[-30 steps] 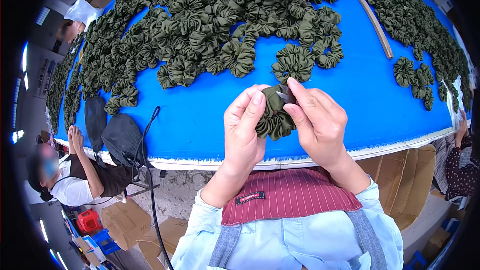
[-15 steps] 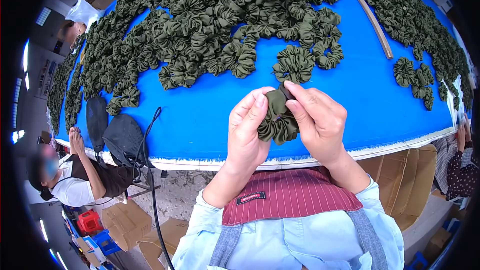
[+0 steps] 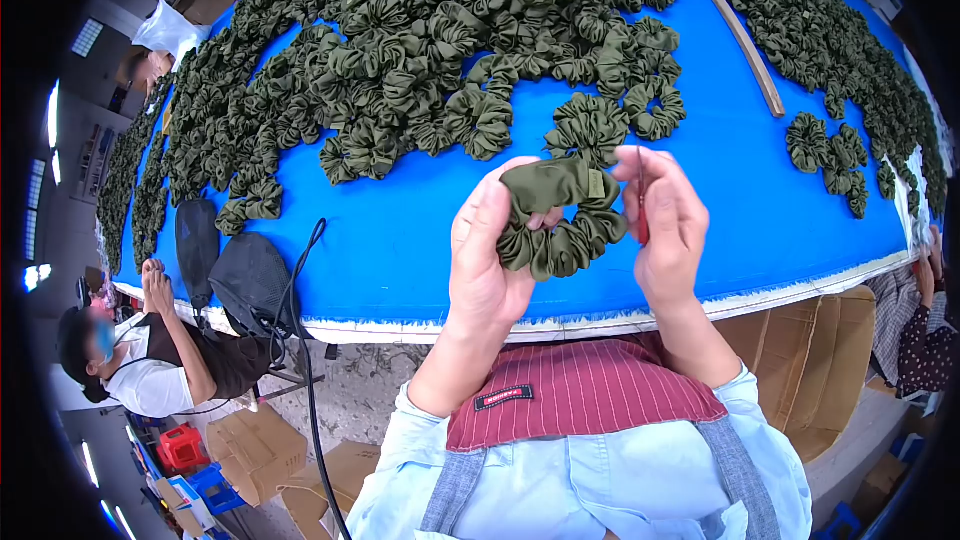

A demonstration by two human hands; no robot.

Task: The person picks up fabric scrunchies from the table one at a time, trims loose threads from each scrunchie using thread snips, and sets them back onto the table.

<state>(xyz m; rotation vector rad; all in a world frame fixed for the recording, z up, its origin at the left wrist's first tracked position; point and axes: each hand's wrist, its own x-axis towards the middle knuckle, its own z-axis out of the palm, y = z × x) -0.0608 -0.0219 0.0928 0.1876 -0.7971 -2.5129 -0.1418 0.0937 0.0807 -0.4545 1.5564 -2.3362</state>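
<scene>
My left hand is closed on a dark green scrunchie, with fingertips showing through its ring. The top of the scrunchie is stretched smooth, and a small paler label shows there. Just right of it, my right hand grips a small tool with a red handle. A thin dark tip points upward from the tool; its exact kind is unclear. Another green scrunchie lies on the blue table cover right behind my hands.
A large heap of green scrunchies covers the back and left of the table. A wooden strip separates it from more scrunchies at right. Black bags and a cable are at left. A co-worker sits beyond them.
The scrunchie has opened from a bunched shape into a ring, and its label now shows. My right hand has let go of it and moved right, with the red-handled tool now visible.
</scene>
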